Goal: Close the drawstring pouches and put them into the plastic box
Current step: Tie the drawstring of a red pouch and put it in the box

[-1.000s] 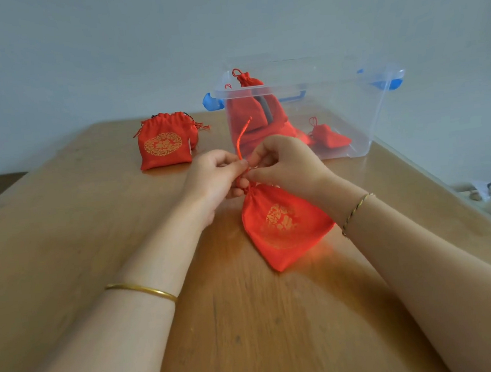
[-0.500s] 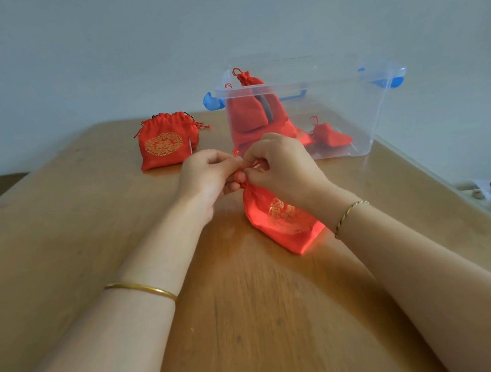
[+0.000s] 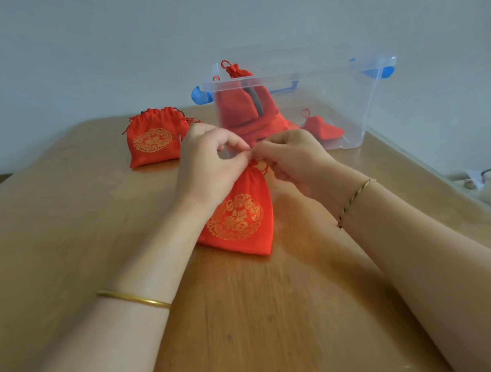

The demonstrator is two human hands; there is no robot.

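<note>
- Probably a room in a home: plain wooden table (image 3: 64,231) set against a bare, pale wall (image 3: 107,49).
- Household clear plastic box (image 3: 336,112) with blue latches.

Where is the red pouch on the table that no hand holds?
In the head view, the untouched pouch stands on the wooden table, left of the plastic box and just beyond the left hand.

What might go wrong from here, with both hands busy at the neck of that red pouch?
The left hand and right hand pinch at the neck of the near pouch; if their grip slips, it may end up loosely closed. The plastic box stands close behind the hands; a hasty lift might bump its wall. The far pouch sits off to the left and might be overlooked.
</note>
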